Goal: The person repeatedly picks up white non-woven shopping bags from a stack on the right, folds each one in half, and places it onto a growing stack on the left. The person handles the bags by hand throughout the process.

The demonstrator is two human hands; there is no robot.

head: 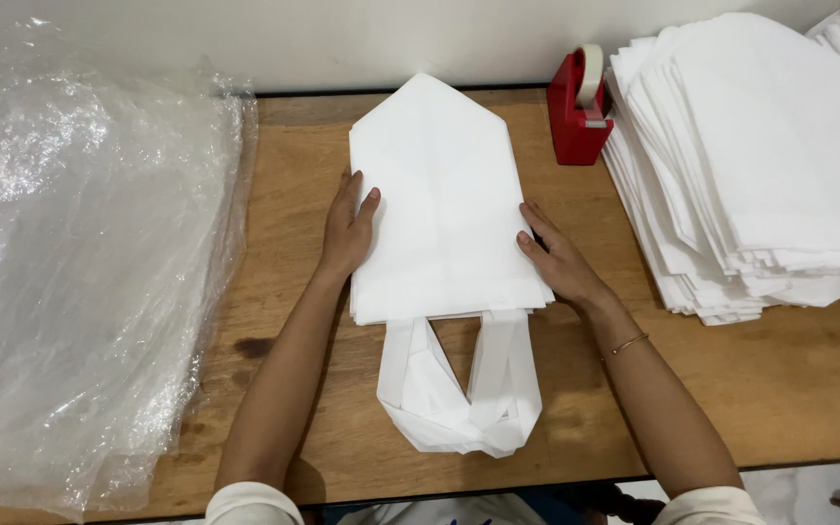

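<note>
A person sits at a wooden table (294, 156), seen from above. In the middle lies a small stack of folded white fabric bags (444, 209), its far end folded to a point and its loop handles (459, 389) trailing toward the near edge. The left hand (347, 233) rests flat against the stack's left edge, fingers together and thumb on top; the right hand (558, 262) presses the right edge, fingers together and extended, pinching nothing. The layers look thin and slippery, so uneven pressure from either side could slide them out of line or buckle them, and the loose handles could snag. To the left, crumpled clear plastic sheeting (89, 282) covers the table. To the right sits a tall pile of folded white bags (760, 165), near the right hand, with a red tape dispenser (577, 112) just beyond the stack's far right corner.
</note>
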